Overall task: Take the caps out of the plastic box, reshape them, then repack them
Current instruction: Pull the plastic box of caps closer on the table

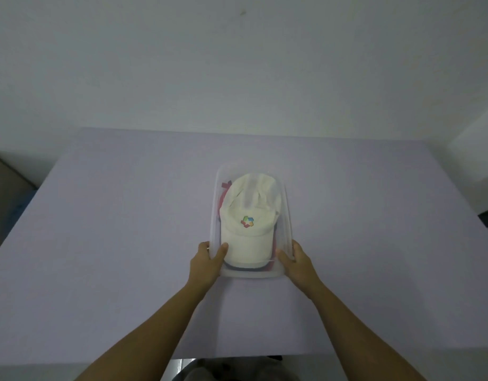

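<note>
Left hand (pixel 207 261) and right hand (pixel 295 262) grip the plastic box (pixel 287 213) at 7 and 5 o'clock; white cap (pixel 251 237) inside

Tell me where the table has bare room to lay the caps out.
The table is bare left of the plastic box, right of it, and beyond it up to the far edge. It is crowded only toward the near edge, where the left hand and right hand grip the box's near corners.
</note>
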